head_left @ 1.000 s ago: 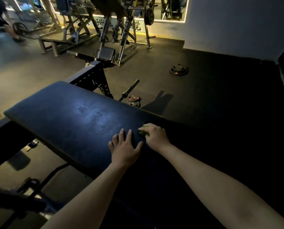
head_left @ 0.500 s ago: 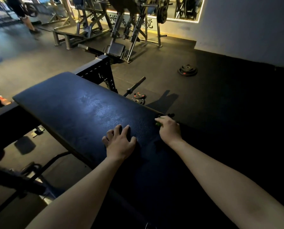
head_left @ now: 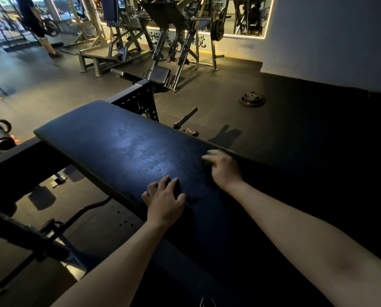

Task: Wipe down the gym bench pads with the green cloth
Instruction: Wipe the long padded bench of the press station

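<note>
Black Chinese characters run along the base of the mirrored wall (head_left: 198, 42) at 12 o'clock, too broken up by the machine frames (head_left: 163, 41) to read in full. A person leans over a black gym bench pad (head_left: 123, 151), its grained vinyl catching a pale sheen. The right hand (head_left: 222, 168) presses down near the pad's far edge at 1 o'clock, fingers curled over the green cloth (head_left: 207, 161) (only a dim sliver shows under the fingertips). Half a second earlier that hand sat a little closer to the left one; it has since slid outward along the edge. The left hand (head_left: 164, 201) rests flat on the pad at 6 o'clock, fingers spread, holding nothing. A round weight plate (head_left: 252, 99) lies on the rubber floor at 2 o'clock.
</note>
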